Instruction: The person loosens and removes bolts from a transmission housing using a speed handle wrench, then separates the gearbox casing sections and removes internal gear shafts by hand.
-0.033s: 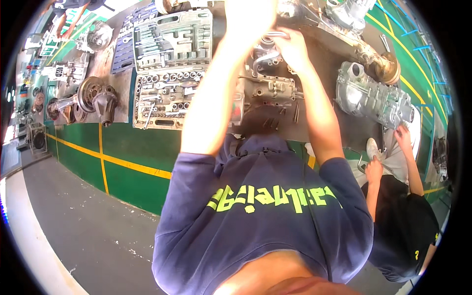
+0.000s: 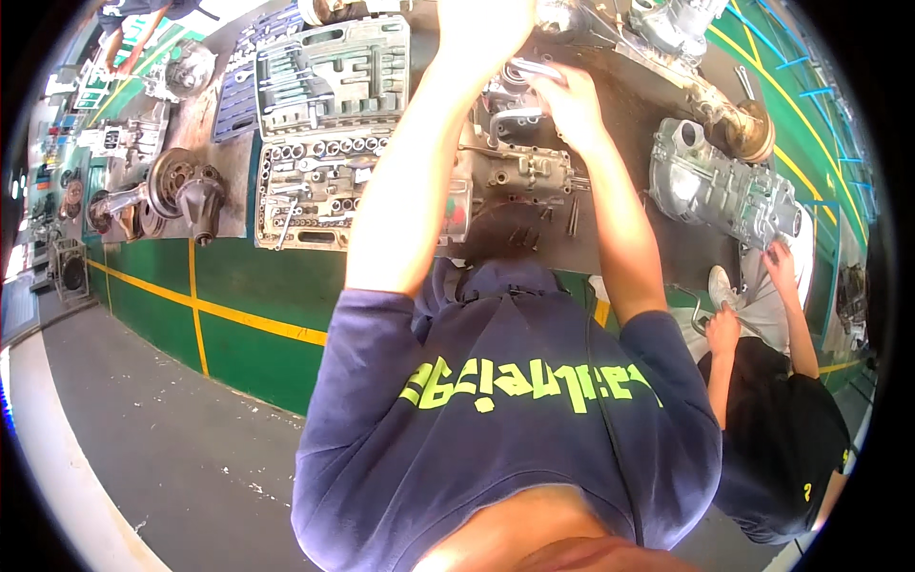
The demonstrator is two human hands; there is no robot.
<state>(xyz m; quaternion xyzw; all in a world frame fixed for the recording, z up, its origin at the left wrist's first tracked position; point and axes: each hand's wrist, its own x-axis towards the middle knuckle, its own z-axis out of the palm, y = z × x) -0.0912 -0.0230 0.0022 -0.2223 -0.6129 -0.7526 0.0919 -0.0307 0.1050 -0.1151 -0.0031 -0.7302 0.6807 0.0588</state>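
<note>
My left hand [image 2: 488, 27] reaches to the top edge, washed out by glare, so its fingers cannot be made out. My right hand [image 2: 574, 103] is closed, its fingertips on a shiny, rounded metal piece [image 2: 536, 70] whose kind is unclear. Both hands are over a gear housing [image 2: 524, 176] lying on the bench in front of me. A curved grey metal arm [image 2: 518, 116] lies between the housing and the shiny piece. Several loose bolts [image 2: 522, 236] are on the bench just nearer to me than the housing.
An opened socket set case [image 2: 334, 81] stands left of my left arm. Further left is an axle part with a round drum [image 2: 176, 186]. To the right lies a large cast gearbox [image 2: 720, 181], with a co-worker's hand [image 2: 782, 262] at its end. A long axle [image 2: 701, 95] is behind it.
My right hand and the shiny metal piece have shifted slightly, and the curved arm shows at a somewhat different angle. My left arm has barely moved.
</note>
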